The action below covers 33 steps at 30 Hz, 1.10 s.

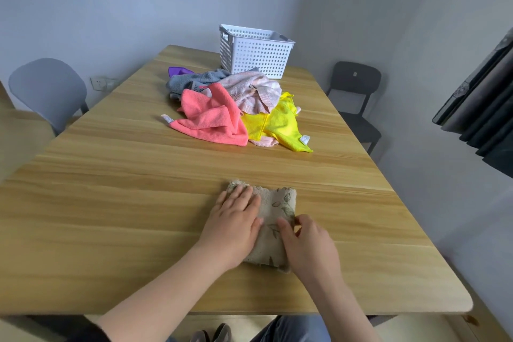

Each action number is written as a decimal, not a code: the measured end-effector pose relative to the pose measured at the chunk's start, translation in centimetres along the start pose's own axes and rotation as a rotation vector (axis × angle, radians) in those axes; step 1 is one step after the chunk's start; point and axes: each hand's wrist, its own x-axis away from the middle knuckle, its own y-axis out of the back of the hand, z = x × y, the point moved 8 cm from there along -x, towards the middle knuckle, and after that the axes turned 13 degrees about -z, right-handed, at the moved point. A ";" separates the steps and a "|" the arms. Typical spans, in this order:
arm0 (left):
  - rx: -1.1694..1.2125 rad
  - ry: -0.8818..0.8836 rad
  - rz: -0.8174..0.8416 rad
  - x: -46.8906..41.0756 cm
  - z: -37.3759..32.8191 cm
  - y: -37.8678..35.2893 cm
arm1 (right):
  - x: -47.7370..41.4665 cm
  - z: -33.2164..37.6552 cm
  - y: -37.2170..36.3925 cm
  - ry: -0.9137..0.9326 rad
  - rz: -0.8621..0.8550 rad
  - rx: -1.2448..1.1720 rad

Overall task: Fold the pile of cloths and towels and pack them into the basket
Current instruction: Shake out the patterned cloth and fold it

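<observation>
Head view looks down on a light wooden tabletop (111,203). Near its front edge lies a folded beige cloth (277,208) with a faint leaf print, a narrow rectangle running from 6 to 12 o'clock.

The left hand (236,219) lies flat on the cloth's 9 o'clock side. Its fingers are straight and pressed down on the fabric, so its grip is open and holds nothing. The right hand (308,244) sits at the cloth's 3 o'clock edge. Its fingers are curled and the thumb is brought towards them, a tight grip that seems to pinch that edge of the fold.

Well apart from the hands, at 12 o'clock, is the unfolded pile. A coral pink cloth (213,119) is at the front, with a yellow cloth (274,122) touching it at 3 o'clock. A pale pink towel (249,89) is heaped behind both, and a grey towel (194,80) lies at its 9 o'clock side. A corner of a purple cloth (176,71) shows at 10 o'clock of the heap.

Just beyond the pile, still at 12 o'clock, a white perforated basket (258,55) stands upright near the far edge. What it holds cannot be seen.

A grey chair (47,86) stands off the tabletop at 9 o'clock, a black chair (355,91) at 2 o'clock, and a dark curtain (485,108) hangs at 3 o'clock.
</observation>
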 end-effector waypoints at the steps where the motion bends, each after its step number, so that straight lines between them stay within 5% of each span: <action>1: -0.030 0.011 0.036 0.0 0.2 -0.5 | 0.1 0.0 0.0 0.013 0.003 -0.004; 9: -0.088 0.127 0.157 -0.8 0.5 -1.6 | 1.9 -2.1 2.3 0.129 0.136 -0.287; 15: -0.128 0.276 0.129 -1.2 -0.5 -1.7 | 1.8 -1.2 2.2 0.274 -0.102 -0.079; 19: -0.106 0.084 -0.012 -2.4 -2.0 -0.5 | 1.5 -0.9 2.1 0.331 -0.177 -0.086; 22: -0.028 -0.096 0.056 -2.7 -3.3 -1.3 | 1.3 -1.1 2.3 0.375 -0.202 -0.090; 33: -0.162 -0.099 0.175 -3.2 -2.8 -3.2 | 0.3 -3.0 3.5 0.405 -0.128 -0.152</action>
